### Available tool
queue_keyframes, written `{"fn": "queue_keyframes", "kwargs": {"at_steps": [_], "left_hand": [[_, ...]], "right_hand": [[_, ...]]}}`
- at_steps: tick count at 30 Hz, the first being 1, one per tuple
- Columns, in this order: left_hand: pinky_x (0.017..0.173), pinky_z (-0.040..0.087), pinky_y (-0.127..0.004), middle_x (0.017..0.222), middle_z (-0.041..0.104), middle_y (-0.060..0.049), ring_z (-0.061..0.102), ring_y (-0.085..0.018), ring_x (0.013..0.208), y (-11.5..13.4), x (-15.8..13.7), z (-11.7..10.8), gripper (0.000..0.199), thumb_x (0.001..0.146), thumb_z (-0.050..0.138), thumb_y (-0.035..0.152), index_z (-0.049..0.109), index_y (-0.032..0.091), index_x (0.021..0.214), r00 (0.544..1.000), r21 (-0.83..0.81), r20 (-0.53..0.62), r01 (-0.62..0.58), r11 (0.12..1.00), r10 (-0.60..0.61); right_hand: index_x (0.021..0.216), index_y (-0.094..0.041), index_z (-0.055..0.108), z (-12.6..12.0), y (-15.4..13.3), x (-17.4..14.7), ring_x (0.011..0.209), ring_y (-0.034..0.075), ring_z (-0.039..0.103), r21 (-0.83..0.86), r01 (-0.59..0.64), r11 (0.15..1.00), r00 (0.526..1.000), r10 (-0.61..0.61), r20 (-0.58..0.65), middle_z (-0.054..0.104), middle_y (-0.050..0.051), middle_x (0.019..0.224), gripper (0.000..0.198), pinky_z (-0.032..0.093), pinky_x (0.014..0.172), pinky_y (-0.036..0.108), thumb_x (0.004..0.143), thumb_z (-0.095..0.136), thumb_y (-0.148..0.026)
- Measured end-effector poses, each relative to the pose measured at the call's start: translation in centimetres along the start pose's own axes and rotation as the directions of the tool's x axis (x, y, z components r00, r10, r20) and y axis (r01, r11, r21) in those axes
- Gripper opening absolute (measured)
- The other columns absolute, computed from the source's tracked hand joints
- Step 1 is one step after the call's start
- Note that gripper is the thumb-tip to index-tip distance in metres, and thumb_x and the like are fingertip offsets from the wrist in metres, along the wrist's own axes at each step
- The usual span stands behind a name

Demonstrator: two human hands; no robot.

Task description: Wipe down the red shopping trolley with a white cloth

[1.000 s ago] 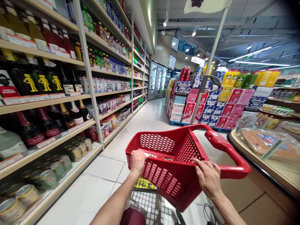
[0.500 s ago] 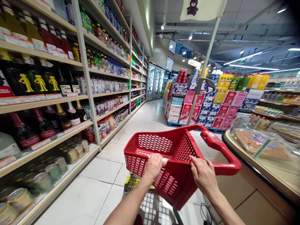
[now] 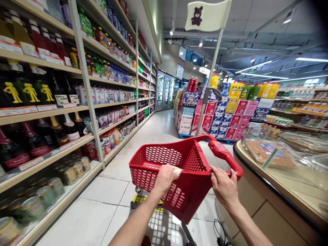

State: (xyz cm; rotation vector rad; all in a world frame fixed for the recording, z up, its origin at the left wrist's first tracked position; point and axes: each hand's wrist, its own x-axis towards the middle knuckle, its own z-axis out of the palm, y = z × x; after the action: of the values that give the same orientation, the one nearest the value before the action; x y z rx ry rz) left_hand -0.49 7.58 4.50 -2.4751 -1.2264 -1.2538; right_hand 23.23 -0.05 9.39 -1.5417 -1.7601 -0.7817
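Note:
A red plastic shopping cart point(image 3: 191, 201) with a perforated basket stands on the tiled floor in front of me. My left hand point(image 3: 164, 179) rests on the near side rim of the basket, closed round a crumpled white wipe point(image 3: 177, 172). At the back end of the cart, my right hand point(image 3: 225, 186) grips the near end of the red handle point(image 3: 230, 160), its fingers curled over the top. The basket shows nothing in it. A pole rises from the cart and carries a cream flag point(image 3: 208, 15) with a brown bear.
Tall shelves point(image 3: 94, 102) of bottles and cans line the left side. Stacked drink cartons point(image 3: 220, 116) stand ahead on the right. A rounded counter point(image 3: 256, 201) with packaged food lies close to my right. Glass-door fridges point(image 3: 164, 87) stand at the aisle's far end.
The cart has turned slightly and shifted left in view, with its handle now nearer my right hand. My right hand has moved along the cart's edge onto the handle. The left stays on the rim.

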Motion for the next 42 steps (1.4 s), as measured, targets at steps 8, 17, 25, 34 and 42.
{"fn": "queue_keyframes", "kwargs": {"at_steps": [8, 17, 25, 34, 42], "left_hand": [[0.083, 0.043, -0.036, 0.093, 0.056, -0.003, 0.05, -0.017, 0.093, 2.2, 1.0, 1.6, 0.017, 0.085, 0.039, 0.025, 0.052, 0.021, 0.095, 1.0, -0.021, -0.009, 0.027, 0.999, -0.028], [0.071, 0.047, -0.039, 0.084, 0.058, -0.007, 0.053, -0.019, 0.08, -0.2, 1.2, -0.6, 0.029, 0.089, 0.025, 0.022, 0.054, 0.017, 0.091, 0.997, -0.029, -0.032, 0.074, 0.997, -0.075], [0.078, 0.048, -0.034, 0.093, 0.059, -0.003, 0.054, -0.017, 0.087, 4.0, 2.5, 1.6, 0.019, 0.084, 0.04, 0.023, 0.053, 0.022, 0.097, 0.993, -0.111, 0.032, -0.108, 0.988, 0.112], [0.086, 0.046, -0.036, 0.102, 0.057, -0.004, 0.052, -0.018, 0.097, 7.1, 3.6, 3.2, 0.022, 0.086, 0.038, 0.025, 0.05, 0.021, 0.104, 0.996, -0.123, 0.01, -0.092, 0.988, 0.094], [0.08, 0.048, -0.041, 0.098, 0.057, -0.008, 0.053, -0.02, 0.092, 4.1, 3.0, 2.0, 0.029, 0.089, 0.027, 0.026, 0.049, 0.018, 0.105, 0.998, -0.09, -0.064, -0.025, 0.996, 0.019]], "right_hand": [[0.113, -0.019, 0.052, 0.0, 1.3, 0.0, 0.094, 0.017, 0.057, 0.071, 0.033, 0.997, 0.999, -0.033, -0.009, 0.064, 0.004, 0.103, 0.036, 0.025, 0.098, 0.042, 0.083, 0.033, -0.022], [0.114, -0.019, 0.05, -0.6, 1.7, 0.3, 0.09, 0.017, 0.059, 0.125, 0.001, 0.992, 1.0, -0.004, 0.02, 0.065, 0.005, 0.101, 0.036, 0.026, 0.096, 0.043, 0.084, 0.031, -0.024], [0.114, -0.018, 0.051, -0.3, 2.4, 0.9, 0.087, 0.018, 0.059, 0.053, -0.059, 0.997, 0.998, 0.06, -0.002, 0.066, 0.004, 0.092, 0.035, 0.027, 0.095, 0.043, 0.085, 0.033, -0.026], [0.117, -0.016, 0.047, -0.7, 2.4, 1.4, 0.086, 0.016, 0.059, 0.165, -0.076, 0.983, 0.995, 0.084, -0.044, 0.064, 0.008, 0.101, 0.038, 0.033, 0.087, 0.036, 0.085, 0.029, -0.024], [0.117, -0.018, 0.047, -1.3, 4.1, 1.3, 0.091, 0.017, 0.057, 0.216, -0.206, 0.955, 0.977, 0.213, -0.013, 0.065, 0.005, 0.095, 0.038, 0.026, 0.093, 0.04, 0.084, 0.028, -0.025]]}}
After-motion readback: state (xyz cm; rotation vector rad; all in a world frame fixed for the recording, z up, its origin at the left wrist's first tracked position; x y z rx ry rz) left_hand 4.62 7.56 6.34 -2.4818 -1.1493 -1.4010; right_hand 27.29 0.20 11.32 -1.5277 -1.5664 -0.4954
